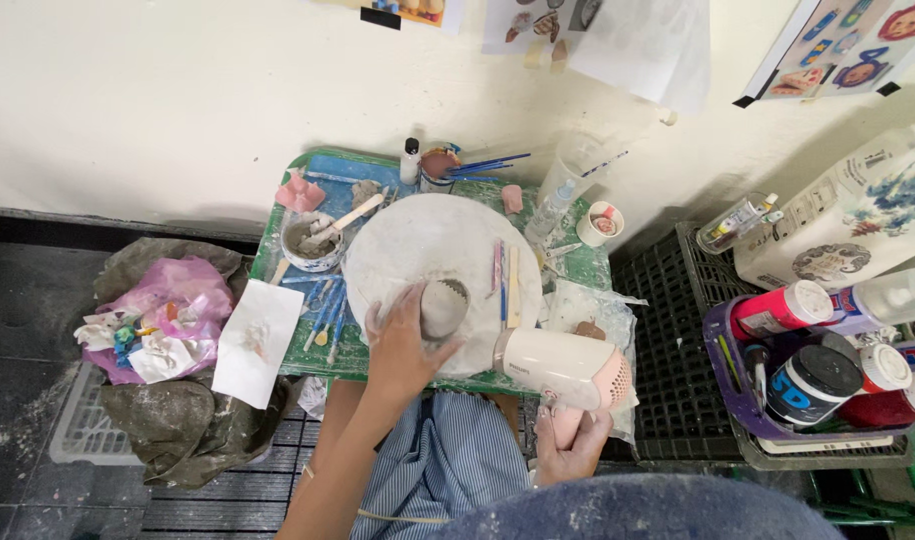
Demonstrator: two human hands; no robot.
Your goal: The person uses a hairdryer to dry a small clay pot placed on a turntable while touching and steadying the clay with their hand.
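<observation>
— We see a grey clay piece with a notched rim on the pale, white-dusted round board. And just right of that board?

— We see a hair dryer, cream with a pink end. Beneath the board we make out the green bench, smeared white; left of the board lie blue-handled brushes, and beyond them a pink bag.
</observation>
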